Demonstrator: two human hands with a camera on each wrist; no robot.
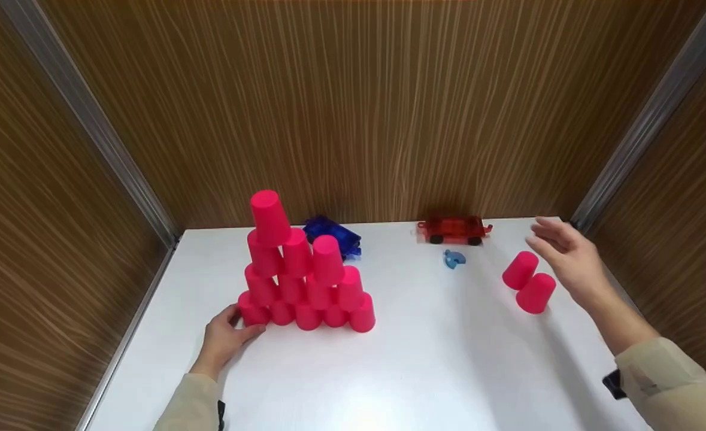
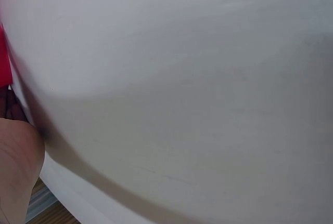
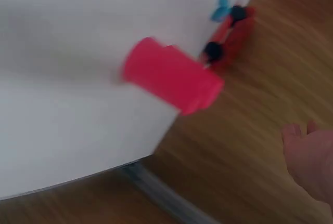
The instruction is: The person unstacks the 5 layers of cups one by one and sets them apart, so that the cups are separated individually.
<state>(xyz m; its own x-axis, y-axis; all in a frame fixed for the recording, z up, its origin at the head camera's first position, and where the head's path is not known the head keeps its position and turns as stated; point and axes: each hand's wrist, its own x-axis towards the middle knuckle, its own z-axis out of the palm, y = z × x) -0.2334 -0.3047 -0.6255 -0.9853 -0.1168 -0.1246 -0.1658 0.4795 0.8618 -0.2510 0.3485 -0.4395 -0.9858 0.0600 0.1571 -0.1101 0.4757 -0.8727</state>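
On the white table stands a stepped stack of upside-down pink cups (image 1: 308, 314), several along its bottom row and one top cup (image 1: 270, 218) over the left side. My left hand (image 1: 224, 338) holds the bottom-left cup (image 1: 253, 311), thumb in front and fingers at its outer side. In the left wrist view only a red edge of a cup (image 2: 4, 60) shows by the hand. Two loose pink cups (image 1: 535, 293) stand upside down side by side at the right. Raised near them, my right hand (image 1: 574, 260) holds nothing, its fingers relaxed and apart from the cups.
A blue translucent toy car (image 1: 336, 234) sits behind the stack. Near the back edge is a red translucent toy wagon (image 1: 453, 228), with a small light-blue curved piece (image 1: 454, 258) before it. Wood-patterned walls (image 1: 376, 108) enclose the table's back and sides.
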